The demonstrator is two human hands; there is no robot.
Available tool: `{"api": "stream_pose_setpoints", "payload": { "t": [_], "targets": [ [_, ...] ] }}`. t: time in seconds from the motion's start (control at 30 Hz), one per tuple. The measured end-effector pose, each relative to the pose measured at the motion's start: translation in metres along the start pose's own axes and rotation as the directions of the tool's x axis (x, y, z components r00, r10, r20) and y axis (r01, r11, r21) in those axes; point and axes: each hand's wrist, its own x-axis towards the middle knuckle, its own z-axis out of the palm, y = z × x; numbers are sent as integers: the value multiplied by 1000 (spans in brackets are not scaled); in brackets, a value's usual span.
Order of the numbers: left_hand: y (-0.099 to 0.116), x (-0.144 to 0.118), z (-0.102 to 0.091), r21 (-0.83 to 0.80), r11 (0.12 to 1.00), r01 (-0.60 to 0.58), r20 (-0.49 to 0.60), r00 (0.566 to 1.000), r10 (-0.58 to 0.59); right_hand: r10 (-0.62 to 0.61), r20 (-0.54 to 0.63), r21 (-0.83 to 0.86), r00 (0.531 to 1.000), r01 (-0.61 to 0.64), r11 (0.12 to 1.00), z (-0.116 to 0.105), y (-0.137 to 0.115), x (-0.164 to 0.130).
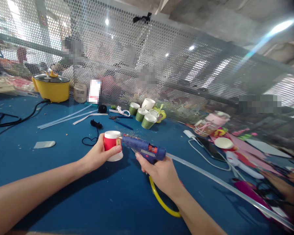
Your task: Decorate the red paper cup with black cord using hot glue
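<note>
Gluing is the step in hand, by the look of it — left hand is wrapped round a paper cup, red band w/ white rim, held upside down just above the blue tabletop, roughly mid-table toward the near edge. Fingers clamped on the cup's side, thumb across the front. Right hand is closed on the grip of a blue glue gun; index finger seems to sit at the trigger, can't tell if it's squeezed. Nozzle tip is touching, or all but touching, a small tan piece on the cup's right side. A clear glue stick runs out the back of the gun toward the right near corner, and a yellow cord loops below the wrist.

Next move, as I judge it: keep the cup steady, put a small bead at the nozzle contact spot, then lift the gun away w/o dragging a string — hot tip is close to the left thumb, so care there.

Rest of the table: yellow pot w/ lid at the far left edge, a jar beside it, green cups along the far edge at mid-table, black string just behind the cup, loose glue sticks left of that, a white charger and cable plus pink craft bits toward the right edge. Mesh screen stands behind the far edge.
</note>
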Motion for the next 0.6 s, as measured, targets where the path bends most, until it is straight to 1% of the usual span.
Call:
{"api": "stream_pose_setpoints", "payload": {
  "t": [0.23,0.37,0.47,0.6],
  "targets": [
    [-2,1,0,-1,1000,-9,14,1000,9,27,-7,25,1000,-27,999,1,0,-1],
    [-3,1,-1,-26,999,-25,33,999,26,36,1,6,999,-36,999,0,-2,-1],
    [-2,1,-1,-26,1000,-14,31,999,15,45,6,-2,999,-45,999,0,-1,0],
    [-1,1,0,-25,1000,5,23,1000,-5,27,-3,-23,1000,-27,999,0,1,1]
  ]
}}
